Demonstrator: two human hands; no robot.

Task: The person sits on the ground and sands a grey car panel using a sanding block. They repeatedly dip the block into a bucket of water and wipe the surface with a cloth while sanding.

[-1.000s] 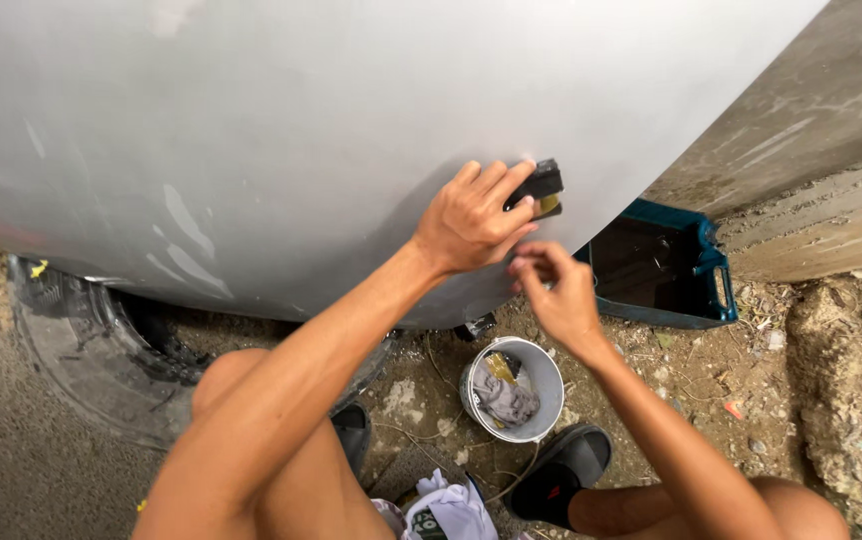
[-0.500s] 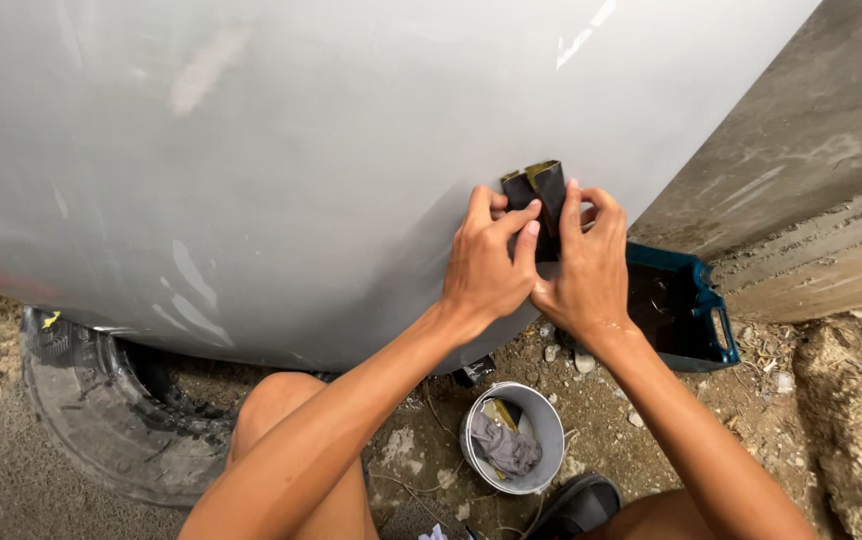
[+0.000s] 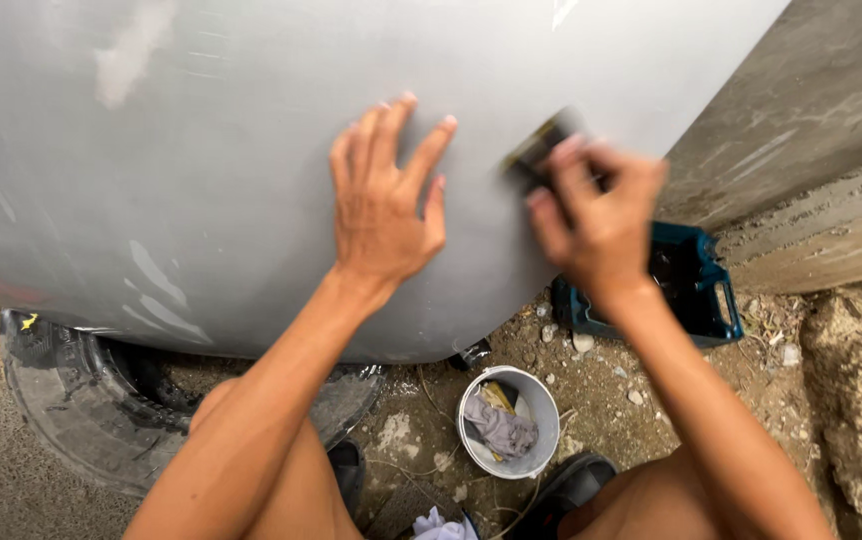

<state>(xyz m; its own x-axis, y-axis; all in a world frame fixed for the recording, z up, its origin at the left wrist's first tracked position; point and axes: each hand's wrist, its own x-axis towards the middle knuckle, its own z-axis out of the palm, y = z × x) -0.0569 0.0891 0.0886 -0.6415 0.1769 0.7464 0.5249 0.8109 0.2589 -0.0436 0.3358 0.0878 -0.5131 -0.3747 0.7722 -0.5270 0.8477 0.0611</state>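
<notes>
Left hand (image 3: 383, 205) flat on the grey hull (image 3: 201, 150), fingers spread, holding nothing. Right hand (image 3: 596, 215) clamped on a dark sanding block (image 3: 536, 155) with a yellowish edge, pressed to the hull just right of the left hand; block and hand are motion-blurred. Below the hull: old tyre (image 3: 61, 400) at left on the dirt, partly tucked under the curve. Small grey bucket (image 3: 511, 420) with a rag (image 3: 499, 428) inside sits between the knees. Blue case (image 3: 691, 285) open on the ground behind the right wrist, against the concrete wall (image 3: 811, 150). Black sandal (image 3: 571, 485) next to the bucket. Stones scattered on the soil around
</notes>
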